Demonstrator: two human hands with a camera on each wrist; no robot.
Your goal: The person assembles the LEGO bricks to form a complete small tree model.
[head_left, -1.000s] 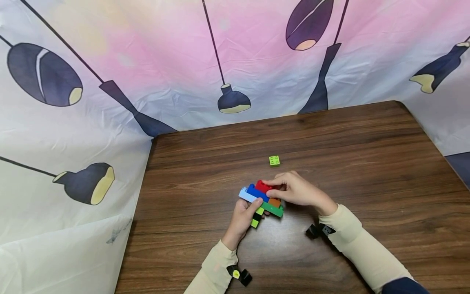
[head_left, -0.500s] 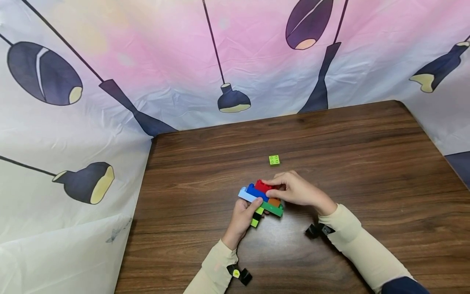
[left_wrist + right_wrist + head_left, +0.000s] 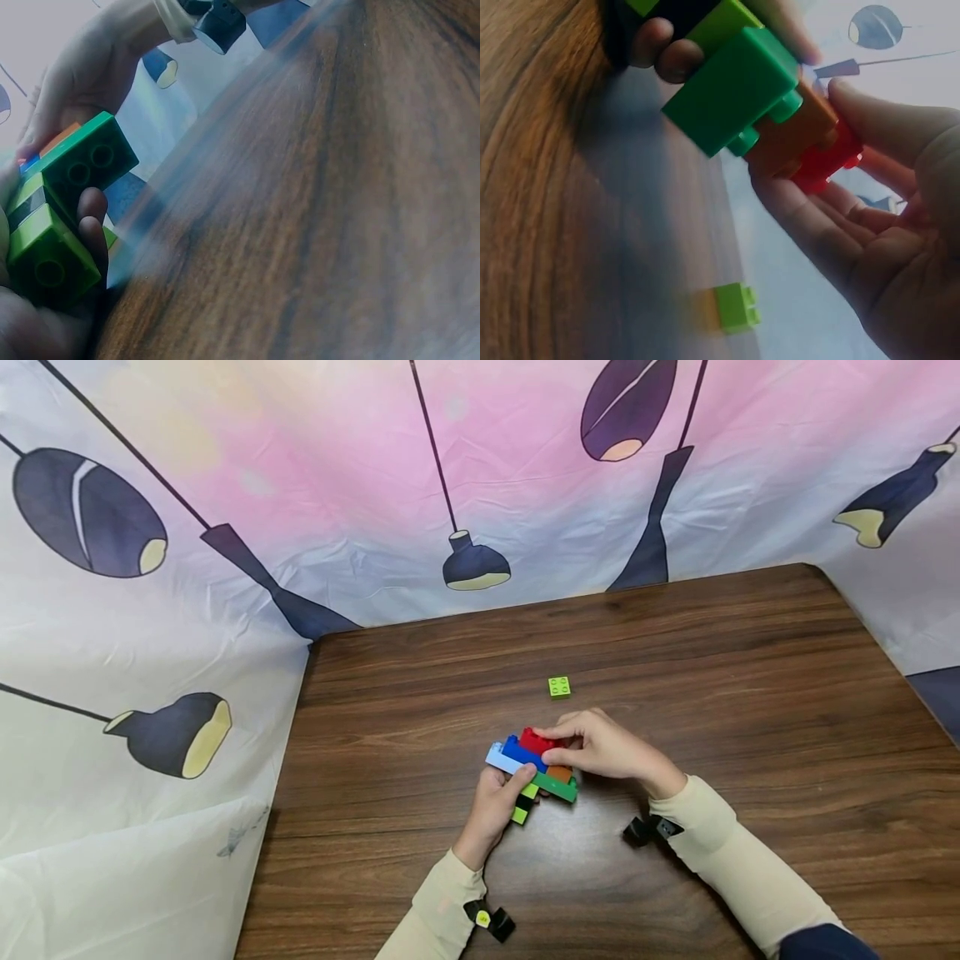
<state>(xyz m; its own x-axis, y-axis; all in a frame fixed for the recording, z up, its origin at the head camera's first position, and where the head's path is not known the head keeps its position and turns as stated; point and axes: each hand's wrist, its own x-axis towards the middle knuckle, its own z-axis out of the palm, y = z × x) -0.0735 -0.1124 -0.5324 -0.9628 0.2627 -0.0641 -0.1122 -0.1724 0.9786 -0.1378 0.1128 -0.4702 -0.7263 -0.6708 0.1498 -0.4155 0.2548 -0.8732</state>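
Observation:
Both hands hold one build of toy building bricks. Its stem [image 3: 45, 259] alternates lime green and black. Across the stem lie a light blue brick [image 3: 504, 760] and a green brick [image 3: 553, 786]; a blue brick [image 3: 524, 754] and an orange brick [image 3: 795, 133] come above, with a red brick [image 3: 535, 741] on top. My left hand [image 3: 491, 810] grips the build from the near left, thumb against the front and fingers curled behind the stem. From the right, my right hand [image 3: 606, 748] pinches the upper bricks between thumb and fingers, partly hiding the red one.
A loose lime green brick [image 3: 559, 687] lies studs up on the brown wooden table [image 3: 420, 693], beyond the hands. Behind the table hangs a cloth [image 3: 375, 485] printed with lamps. Small black cameras [image 3: 501, 926] are strapped to both wrists, close over the table.

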